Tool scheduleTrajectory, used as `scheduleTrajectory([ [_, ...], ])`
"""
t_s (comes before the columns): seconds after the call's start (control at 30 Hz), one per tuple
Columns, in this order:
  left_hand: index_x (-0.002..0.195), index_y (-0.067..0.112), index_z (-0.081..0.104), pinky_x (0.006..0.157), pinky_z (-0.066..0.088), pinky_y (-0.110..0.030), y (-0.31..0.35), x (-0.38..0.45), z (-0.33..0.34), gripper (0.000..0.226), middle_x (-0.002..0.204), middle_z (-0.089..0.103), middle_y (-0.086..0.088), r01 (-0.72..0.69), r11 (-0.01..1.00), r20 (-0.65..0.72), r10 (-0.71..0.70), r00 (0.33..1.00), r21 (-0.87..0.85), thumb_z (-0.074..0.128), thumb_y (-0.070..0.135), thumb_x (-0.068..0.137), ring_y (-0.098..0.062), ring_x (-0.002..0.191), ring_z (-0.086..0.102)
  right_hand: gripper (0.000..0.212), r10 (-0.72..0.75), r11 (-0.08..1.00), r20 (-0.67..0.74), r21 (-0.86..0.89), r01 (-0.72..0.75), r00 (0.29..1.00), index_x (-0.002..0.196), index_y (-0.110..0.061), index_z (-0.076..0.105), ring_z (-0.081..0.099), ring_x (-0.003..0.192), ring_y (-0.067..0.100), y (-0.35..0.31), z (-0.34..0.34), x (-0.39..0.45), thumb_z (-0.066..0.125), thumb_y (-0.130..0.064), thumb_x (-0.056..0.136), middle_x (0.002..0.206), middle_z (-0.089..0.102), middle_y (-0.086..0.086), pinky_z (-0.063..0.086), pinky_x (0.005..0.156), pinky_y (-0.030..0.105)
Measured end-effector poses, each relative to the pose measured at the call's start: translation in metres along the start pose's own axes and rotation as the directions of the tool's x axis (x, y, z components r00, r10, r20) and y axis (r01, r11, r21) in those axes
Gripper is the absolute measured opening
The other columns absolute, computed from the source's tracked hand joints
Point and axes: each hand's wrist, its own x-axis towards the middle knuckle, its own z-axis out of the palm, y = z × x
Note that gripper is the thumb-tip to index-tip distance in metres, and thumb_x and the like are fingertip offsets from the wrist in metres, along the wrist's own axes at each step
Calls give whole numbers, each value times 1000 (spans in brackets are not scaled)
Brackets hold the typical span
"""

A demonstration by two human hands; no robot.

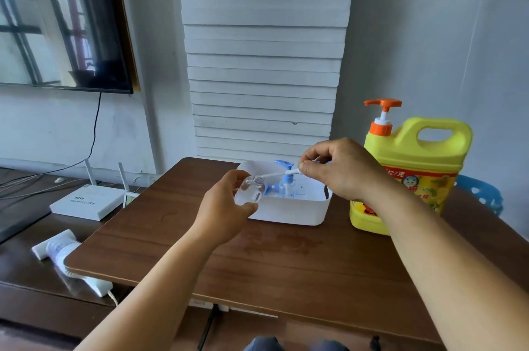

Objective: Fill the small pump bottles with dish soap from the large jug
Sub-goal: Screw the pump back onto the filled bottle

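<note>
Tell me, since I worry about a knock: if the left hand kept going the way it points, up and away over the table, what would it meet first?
Probably the white bin just beyond the left hand and its clear bottle; depth is unclear.

- The right hand (340, 170) hides the top of the pump it pinches.
- The right arm covers part of the yellow jug (412, 176) and its label.
- The white tub (289, 211) wall hides the bottoms of the bottles inside.
- The blue chair (483, 193) is mostly hidden.
</note>
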Motion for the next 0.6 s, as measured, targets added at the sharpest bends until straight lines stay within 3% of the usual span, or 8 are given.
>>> scheduleTrajectory([
  [0.13,108,32,52,83,42,-22,4,-1,6,43,102,62,14,-34,999,42,34,999,2,70,16,72,-7,100,56,7,-39,995,21,-89,41,999,77,-30,70,58,74,13,-6,-8,3,67,-37,76,75,63,-12,45,67,27],
  [0.2,109,30,53,85,44,-23,10,-1,11,44,102,63,15,-44,999,72,46,996,-27,71,16,71,-6,101,57,17,-59,989,21,-137,61,998,81,-31,66,55,75,8,-9,-6,8,69,-45,72,75,59,-16,41,78,30],
  [0.3,110,29,55,91,48,-30,21,-2,21,44,101,64,14,-40,991,126,57,990,-129,71,16,71,-6,101,59,33,-82,977,-4,-198,79,997,82,-30,56,51,74,5,-14,6,14,71,-54,66,73,57,-18,30,86,32],
  [0.4,110,31,56,94,48,-37,29,-3,26,44,103,66,11,-6,970,160,46,986,-242,70,19,70,-9,100,63,39,-58,978,8,-202,58,998,81,-26,56,54,76,9,-13,18,17,72,-58,65,74,60,-15,33,88,34],
  [0.5,109,32,58,94,49,-39,30,-4,27,43,103,68,11,12,952,190,48,981,-306,70,20,70,-9,100,63,50,22,997,41,-77,-18,999,95,-26,54,59,82,13,-6,17,19,76,-55,61,78,60,-14,44,83,36],
  [0.6,107,35,59,92,50,-44,31,-4,25,44,103,70,11,55,912,221,40,975,-407,70,21,67,-14,102,64,64,58,948,137,302,-97,989,120,-27,47,63,90,8,3,7,16,79,-40,65,93,66,-8,47,78,25],
])
